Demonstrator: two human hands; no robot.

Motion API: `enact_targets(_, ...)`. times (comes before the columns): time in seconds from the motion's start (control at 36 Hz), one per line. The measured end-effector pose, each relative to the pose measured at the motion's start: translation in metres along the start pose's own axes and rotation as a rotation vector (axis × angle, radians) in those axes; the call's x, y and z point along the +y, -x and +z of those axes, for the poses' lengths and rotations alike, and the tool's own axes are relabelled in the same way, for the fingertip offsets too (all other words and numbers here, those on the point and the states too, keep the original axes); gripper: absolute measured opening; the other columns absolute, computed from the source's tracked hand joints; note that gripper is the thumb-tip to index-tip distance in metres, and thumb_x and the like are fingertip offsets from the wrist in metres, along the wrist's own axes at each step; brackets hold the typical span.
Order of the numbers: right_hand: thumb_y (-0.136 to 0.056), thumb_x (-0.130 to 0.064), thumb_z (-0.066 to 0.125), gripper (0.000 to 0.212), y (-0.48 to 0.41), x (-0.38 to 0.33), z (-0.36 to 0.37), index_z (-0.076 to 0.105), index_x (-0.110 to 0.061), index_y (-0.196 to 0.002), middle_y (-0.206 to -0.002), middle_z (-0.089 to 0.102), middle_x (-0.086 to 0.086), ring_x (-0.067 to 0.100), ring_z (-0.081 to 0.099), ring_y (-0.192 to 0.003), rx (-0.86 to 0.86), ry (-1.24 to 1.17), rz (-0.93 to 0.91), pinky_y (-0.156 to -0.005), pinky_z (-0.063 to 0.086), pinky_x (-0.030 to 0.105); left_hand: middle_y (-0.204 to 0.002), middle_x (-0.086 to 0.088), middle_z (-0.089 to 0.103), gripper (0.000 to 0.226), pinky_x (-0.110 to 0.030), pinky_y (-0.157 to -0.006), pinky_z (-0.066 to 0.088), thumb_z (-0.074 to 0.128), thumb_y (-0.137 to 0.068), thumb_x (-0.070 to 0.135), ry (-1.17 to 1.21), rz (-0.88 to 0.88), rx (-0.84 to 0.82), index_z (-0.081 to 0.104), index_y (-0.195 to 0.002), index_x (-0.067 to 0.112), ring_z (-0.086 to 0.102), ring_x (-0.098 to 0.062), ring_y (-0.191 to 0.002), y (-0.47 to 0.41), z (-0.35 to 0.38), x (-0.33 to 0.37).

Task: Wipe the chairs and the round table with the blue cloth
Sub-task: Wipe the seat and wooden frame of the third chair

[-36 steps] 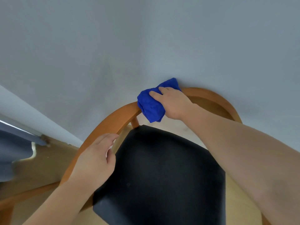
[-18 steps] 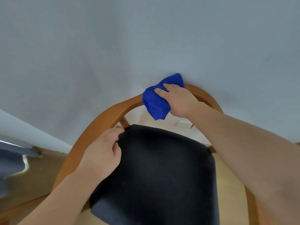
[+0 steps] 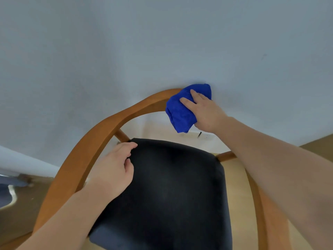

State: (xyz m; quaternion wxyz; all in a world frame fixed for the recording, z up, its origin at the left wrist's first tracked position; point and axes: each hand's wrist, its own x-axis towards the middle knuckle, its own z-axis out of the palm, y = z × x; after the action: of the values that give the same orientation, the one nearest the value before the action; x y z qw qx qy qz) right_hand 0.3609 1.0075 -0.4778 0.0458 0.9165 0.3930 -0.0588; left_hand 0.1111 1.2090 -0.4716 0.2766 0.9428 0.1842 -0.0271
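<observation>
A wooden chair with a curved orange-brown back rail [image 3: 100, 134] and a black padded seat [image 3: 173, 192] stands against the wall below me. My right hand [image 3: 205, 110] holds the bunched blue cloth [image 3: 182, 110] against the top of the rail, near the wall. My left hand [image 3: 115, 170] rests on the left rear corner of the seat, with its fingers curled over the seat's edge. The round table is not in view.
A pale grey wall [image 3: 162, 42] rises right behind the chair, with a white skirting board [image 3: 27, 165] at the lower left. Wooden floor [image 3: 21, 204] shows to the left, and a dark blue fabric edge [image 3: 7, 193] lies at the far left.
My right hand has slid the blue cloth to the right along the back rail. My left hand has moved from the rail onto the seat's rear corner.
</observation>
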Motion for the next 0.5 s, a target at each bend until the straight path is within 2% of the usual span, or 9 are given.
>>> enact_targets(0.14, -0.09, -0.017, 0.061, 0.081, 0.012, 0.014, 0.008, 0.009, -0.023, -0.153, -0.158, 0.0, 0.021, 0.038, 0.017, -0.142, 0.014, -0.032, 0.056, -0.11, 0.033, 0.047, -0.13, 0.011, 0.054, 0.048, -0.023, -0.095, 0.042, 0.05, -0.093, 0.016, 0.014, 0.016, -0.031, 0.042, -0.136, 0.034, 0.055, -0.008, -0.113, -0.006, 0.01, 0.012)
enact_targets(0.39, -0.087, -0.018, 0.065, 0.088, 0.038, 0.039, 0.03, 0.007, -0.019, -0.153, -0.158, 0.001, 0.024, 0.041, 0.017, -0.141, 0.041, -0.107, 0.183, -0.11, 0.031, 0.045, -0.128, 0.012, 0.053, 0.048, -0.019, -0.093, 0.038, 0.05, -0.093, 0.013, 0.029, 0.044, -0.065, 0.042, -0.136, 0.033, 0.053, -0.006, -0.113, -0.013, 0.027, 0.033)
enact_targets(0.5, -0.086, -0.02, 0.065, 0.087, 0.057, 0.055, 0.045, 0.009, -0.016, -0.152, -0.157, 0.009, 0.024, 0.04, 0.03, -0.135, 0.047, -0.168, 0.287, -0.103, 0.037, 0.044, -0.125, 0.012, 0.054, 0.049, -0.018, -0.091, 0.038, 0.051, -0.092, 0.013, 0.029, 0.057, -0.076, 0.042, -0.135, 0.033, 0.053, -0.005, -0.109, -0.017, 0.035, 0.04)
